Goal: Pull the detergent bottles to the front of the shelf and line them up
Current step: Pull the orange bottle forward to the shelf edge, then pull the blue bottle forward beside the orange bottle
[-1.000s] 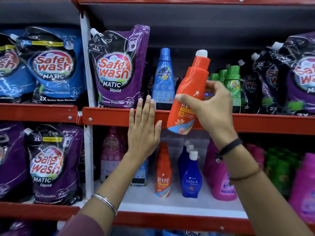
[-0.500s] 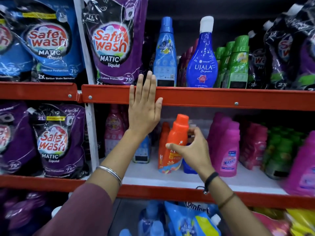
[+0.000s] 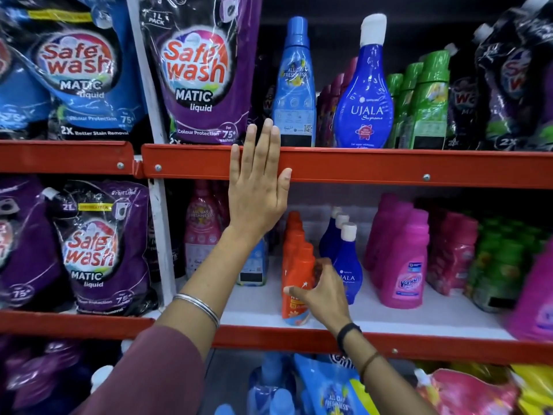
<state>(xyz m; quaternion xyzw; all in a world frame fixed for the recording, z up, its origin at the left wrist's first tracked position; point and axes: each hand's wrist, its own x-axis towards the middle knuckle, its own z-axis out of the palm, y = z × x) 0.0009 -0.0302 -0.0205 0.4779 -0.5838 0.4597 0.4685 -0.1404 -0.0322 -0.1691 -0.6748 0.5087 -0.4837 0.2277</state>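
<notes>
My right hand point(image 3: 324, 295) is wrapped around an orange detergent bottle point(image 3: 297, 275) that stands upright at the front of the white middle shelf point(image 3: 434, 319), heading a row of orange bottles. Just right of it runs a row of dark blue Ujala bottles point(image 3: 347, 259) with white caps. My left hand point(image 3: 258, 187) lies flat, fingers apart, against the red front rail point(image 3: 389, 167) of the upper shelf. On that upper shelf stand a light blue bottle point(image 3: 294, 85) and a large blue Ujala bottle point(image 3: 366, 97).
Purple and blue Safewash pouches point(image 3: 197, 76) hang left on both levels. Pink Vanish bottles point(image 3: 404, 259) and green bottles point(image 3: 502, 265) fill the middle shelf's right side; green bottles point(image 3: 428, 100) stand on the upper shelf. A white upright post point(image 3: 160, 235) divides the bays. Pouches lie below.
My right hand has brought the orange bottle down from upper-shelf height and set it upright at the front of the orange row. My left hand has stayed on the rail.
</notes>
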